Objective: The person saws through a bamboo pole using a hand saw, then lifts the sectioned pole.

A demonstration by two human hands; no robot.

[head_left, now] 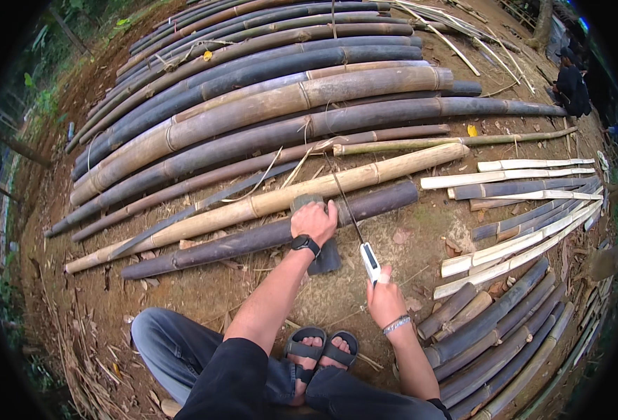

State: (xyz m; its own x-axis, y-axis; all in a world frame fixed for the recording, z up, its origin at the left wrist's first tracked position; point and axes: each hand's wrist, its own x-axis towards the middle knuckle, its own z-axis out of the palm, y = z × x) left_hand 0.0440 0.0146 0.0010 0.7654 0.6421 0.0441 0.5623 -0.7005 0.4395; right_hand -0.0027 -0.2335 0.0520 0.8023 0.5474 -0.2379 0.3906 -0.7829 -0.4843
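Note:
My right hand [386, 301] is closed around the white and dark handle of a hand saw [370, 263]. Its thin blade slants away from me, crossing the dark bamboo pole [253, 239] and the pale tan bamboo pole [274, 201] just right of my left hand. My left hand [314, 222] presses down on the dark pole, its fingers bent over the far side and its thumb toward the blade. Beneath that hand, a dark grey block [325, 259] lies crosswise under the dark pole. Whether the teeth sit in a cut cannot be made out.
Several long bamboo poles [239, 119] lie side by side beyond my hands. Split bamboo strips [519, 262] and short dark bamboo pieces [498, 336] are spread on the right. My sandalled feet [323, 350] are close below. A person in dark clothes [570, 87] is at the far right.

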